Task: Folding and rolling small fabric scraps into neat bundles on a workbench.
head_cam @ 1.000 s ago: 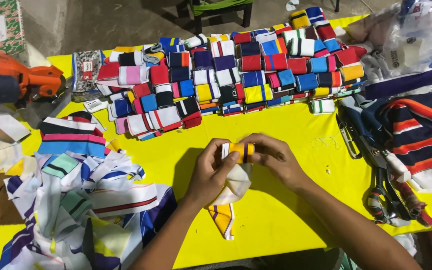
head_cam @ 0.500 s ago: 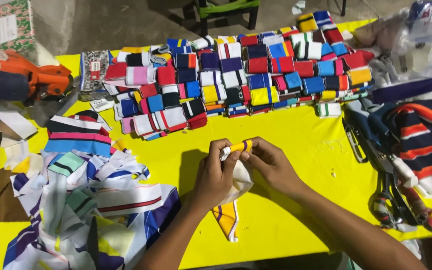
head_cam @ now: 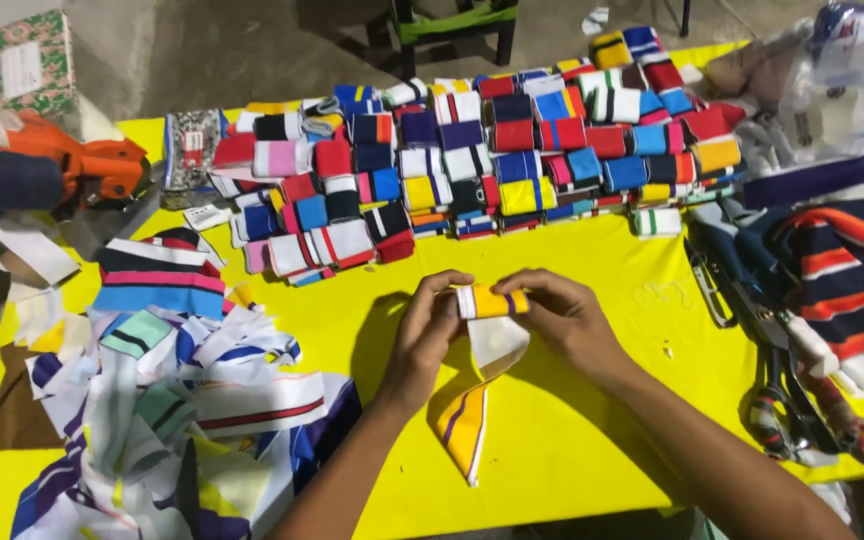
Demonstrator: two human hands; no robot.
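A yellow, white and purple striped fabric strip (head_cam: pixel 490 345), its top end rolled tight at frame centre, tail trailing down onto the yellow worktop (head_cam: pixel 572 450).

- Left hand (head_cam: pixel 430 330) raised on its wrist, fingers curled, tips pinched toward the right fingertips.
- Right hand (head_cam: pixel 564 318) opposite, fingers bent, thumb below them.
- Both forearms converging from below.
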